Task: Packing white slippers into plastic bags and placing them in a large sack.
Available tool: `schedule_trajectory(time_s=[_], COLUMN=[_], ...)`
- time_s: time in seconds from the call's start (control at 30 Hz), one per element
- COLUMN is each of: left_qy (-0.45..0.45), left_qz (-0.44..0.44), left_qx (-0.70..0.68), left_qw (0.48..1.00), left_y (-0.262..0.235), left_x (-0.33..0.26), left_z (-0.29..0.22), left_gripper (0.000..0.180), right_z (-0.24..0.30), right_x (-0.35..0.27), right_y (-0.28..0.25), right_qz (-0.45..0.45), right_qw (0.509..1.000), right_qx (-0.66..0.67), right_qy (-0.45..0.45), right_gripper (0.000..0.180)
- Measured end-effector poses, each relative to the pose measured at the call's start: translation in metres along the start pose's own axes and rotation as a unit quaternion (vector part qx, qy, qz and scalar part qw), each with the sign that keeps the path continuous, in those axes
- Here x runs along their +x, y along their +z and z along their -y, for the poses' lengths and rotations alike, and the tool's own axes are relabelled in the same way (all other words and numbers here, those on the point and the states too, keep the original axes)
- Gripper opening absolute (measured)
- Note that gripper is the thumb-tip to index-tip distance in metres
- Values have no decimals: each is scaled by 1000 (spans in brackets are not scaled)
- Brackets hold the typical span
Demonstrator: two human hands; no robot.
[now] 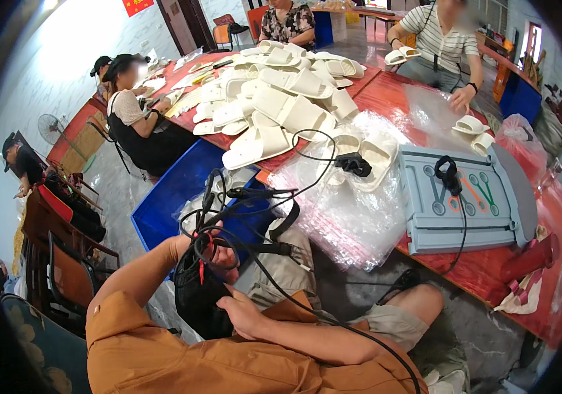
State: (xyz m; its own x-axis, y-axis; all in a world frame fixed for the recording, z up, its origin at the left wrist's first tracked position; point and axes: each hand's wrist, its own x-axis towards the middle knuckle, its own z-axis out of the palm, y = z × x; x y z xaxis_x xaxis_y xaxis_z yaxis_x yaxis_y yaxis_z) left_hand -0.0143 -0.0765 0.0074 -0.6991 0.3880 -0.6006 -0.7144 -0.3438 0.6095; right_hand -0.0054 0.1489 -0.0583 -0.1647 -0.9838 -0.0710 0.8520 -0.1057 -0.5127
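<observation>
My left hand is closed round a tangled bundle of black cables with red ties on it. Below it, my right hand grips the edge of a black fabric pouch in front of my body. From the bundle, one cable loops up over the table to a small black strapped device, which lies on cream slippers in clear plastic bags. Another black strapped device rests on a grey-blue plastic case with tool pictures. The pouch's inside is hidden.
A big pile of cream slippers covers the middle of the red table. Beside my left arm stands a blue bin with clear plastic in it. People sit round the table; one at the far right holds a slipper. Wooden chairs stand left.
</observation>
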Motion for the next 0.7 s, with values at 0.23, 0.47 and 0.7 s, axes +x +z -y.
schedule_trajectory(time_s=[0.23, 0.47, 0.7], left_qy=[187, 79, 31], left_qz=[-138, -309, -332], left_qx=[-56, 350, 207], left_qw=[971, 881, 920], left_y=[35, 108, 80], left_x=[-44, -22, -32], left_z=[1, -9, 10], left_gripper=[81, 37, 21], right_z=[7, -1, 56], right_x=[0, 1, -92], right_y=[2, -3, -66], right_qz=[-73, -89, 75], right_qw=[993, 995, 939], right_qx=[88, 32, -335], right_qy=[-15, 15, 37], right_gripper=[49, 48, 55])
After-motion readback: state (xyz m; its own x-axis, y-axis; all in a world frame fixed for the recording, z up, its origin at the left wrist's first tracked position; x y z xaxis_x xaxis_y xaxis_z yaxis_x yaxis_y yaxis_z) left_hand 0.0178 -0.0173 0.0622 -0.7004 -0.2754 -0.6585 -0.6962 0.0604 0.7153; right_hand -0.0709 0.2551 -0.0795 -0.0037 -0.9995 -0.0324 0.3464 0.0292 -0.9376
